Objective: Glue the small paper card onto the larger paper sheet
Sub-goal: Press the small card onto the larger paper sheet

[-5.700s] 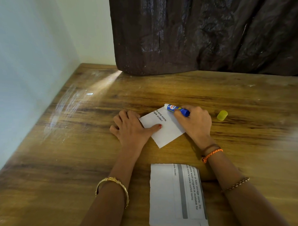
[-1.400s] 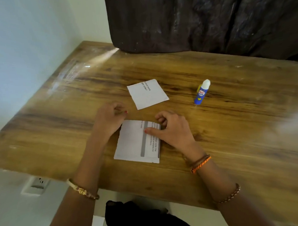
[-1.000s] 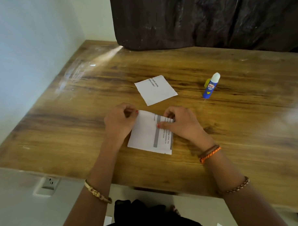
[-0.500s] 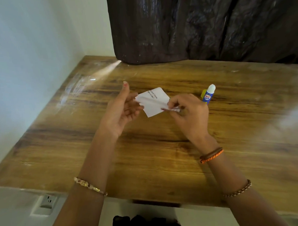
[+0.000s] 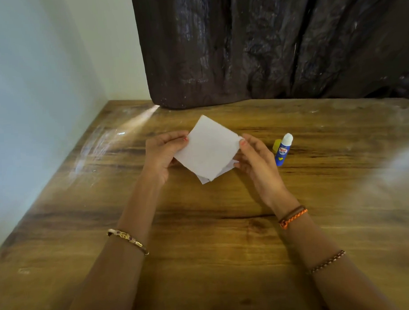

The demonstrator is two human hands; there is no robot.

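Observation:
The larger paper sheet (image 5: 208, 150) is turned blank side up and tilted like a diamond over the middle of the wooden table (image 5: 201, 236). My left hand (image 5: 160, 154) pinches its left edge and my right hand (image 5: 257, 160) pinches its right corner. Beneath it, only the lower corners of the small paper card (image 5: 204, 179) peek out; the rest is hidden. I cannot tell whether the sheet touches the card. The blue glue stick (image 5: 282, 150) stands upright and uncapped just right of my right hand.
The yellow cap (image 5: 277, 145) lies behind the glue stick. A dark crumpled curtain (image 5: 264, 48) hangs along the table's far edge, and a pale wall (image 5: 34, 102) runs along the left side. The table's near edge is at the bottom of the view.
Both hands lifted the larger sheet from the near side, flipped it blank side up and brought it over the small card. The glue stick has stayed standing at the right.

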